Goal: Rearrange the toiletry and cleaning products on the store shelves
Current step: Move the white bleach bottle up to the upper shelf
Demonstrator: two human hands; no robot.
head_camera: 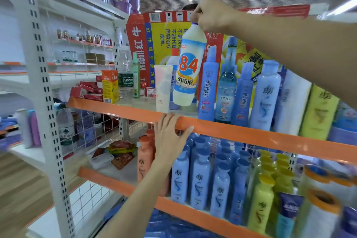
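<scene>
My right hand (211,14) grips the cap of a white "84" disinfectant bottle (188,67) and holds it just above the upper shelf, in front of a red and yellow carton (154,36). My left hand (171,137) rests with straight fingers on the orange front edge (251,133) of that shelf. A white tube (163,88) stands left of the bottle. Tall blue spray bottles (208,87) and a pale blue shampoo bottle (265,96) stand to its right.
The lower shelf holds several blue shampoo bottles (200,177), green ones (260,203) and an orange one (144,158). Small red boxes (87,91), an orange box (109,86) and a water bottle (125,79) sit upper left. A white upright post (48,102) stands left.
</scene>
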